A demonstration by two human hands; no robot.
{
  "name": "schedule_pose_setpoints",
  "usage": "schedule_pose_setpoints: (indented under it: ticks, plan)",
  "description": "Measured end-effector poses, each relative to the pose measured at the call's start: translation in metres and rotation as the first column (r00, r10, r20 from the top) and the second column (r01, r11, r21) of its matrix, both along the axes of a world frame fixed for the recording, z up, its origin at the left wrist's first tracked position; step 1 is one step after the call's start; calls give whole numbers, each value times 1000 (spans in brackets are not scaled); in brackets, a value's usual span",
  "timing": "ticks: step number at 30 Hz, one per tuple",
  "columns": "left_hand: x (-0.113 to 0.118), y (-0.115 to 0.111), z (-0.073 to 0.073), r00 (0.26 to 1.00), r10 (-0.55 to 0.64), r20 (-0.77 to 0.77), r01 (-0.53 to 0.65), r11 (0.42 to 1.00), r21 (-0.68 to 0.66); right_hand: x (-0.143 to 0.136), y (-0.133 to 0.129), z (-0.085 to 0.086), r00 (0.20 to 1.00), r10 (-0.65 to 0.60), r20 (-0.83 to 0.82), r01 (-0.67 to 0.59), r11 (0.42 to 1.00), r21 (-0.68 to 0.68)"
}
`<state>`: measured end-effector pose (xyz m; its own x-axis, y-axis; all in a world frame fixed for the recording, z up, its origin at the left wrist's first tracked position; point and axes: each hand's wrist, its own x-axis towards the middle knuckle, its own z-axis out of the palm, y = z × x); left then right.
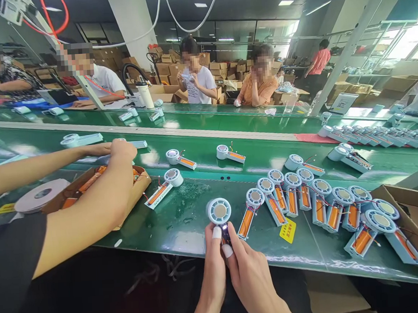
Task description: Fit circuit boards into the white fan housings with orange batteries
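Between my two hands, a light blue handheld fan [219,211] is held upright at the near edge of the bench, its round head above my fingers. My left hand [213,265] grips the handle from the left, and my right hand [249,272] wraps it from the right. Both thumbs, with white covers on their tips, press on the front of the handle, where a dark circuit board [225,235] shows. Just to the right lies an open fan with an orange battery [247,221]. Most of the held handle is hidden by my fingers.
Several open fans [321,187] crowd the bench at right, beside a cardboard box [410,205] and a yellow card [287,230]. At left, a co-worker's arms [91,206] reach over a box of orange batteries [138,187]. More fans [230,151] lie on the green conveyor belt [201,138].
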<state>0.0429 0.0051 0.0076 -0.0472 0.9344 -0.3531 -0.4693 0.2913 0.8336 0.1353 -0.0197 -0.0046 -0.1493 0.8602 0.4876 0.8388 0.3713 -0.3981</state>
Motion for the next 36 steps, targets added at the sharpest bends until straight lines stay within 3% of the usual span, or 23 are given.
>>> schedule_pose_setpoints:
  ticks: [3,7,12,15,20,22,26,31,36]
  plan:
    - [-2,4,5,983,13,182,-4,999,-47,11,-1,1,987,75,-145,-89,992,-92]
    - [-6,5,14,969,-18,246,34,998,-60,29,-4,5,960,140,-243,-179,973,-144]
    - [-7,4,17,981,-78,175,83,996,-21,38,-5,12,900,217,-378,-269,959,-92]
    - [-7,2,15,998,-66,18,66,997,-41,37,-7,14,884,212,-418,-259,964,-57]
    - [-5,-2,9,959,28,-283,-35,999,-18,28,-10,11,952,124,-281,-130,991,-4]
    - [-3,-2,6,968,39,-248,-46,999,-26,21,-11,9,973,53,-226,-53,999,7]
    - [1,-3,2,999,34,-14,-34,999,0,7,-7,7,991,-64,-115,69,997,39]
    - [4,-7,5,988,90,-125,-91,996,-3,-7,-2,2,986,-162,43,160,985,63]
    - [1,-3,6,992,100,-74,-101,995,-12,-8,2,2,993,-107,46,106,994,31]
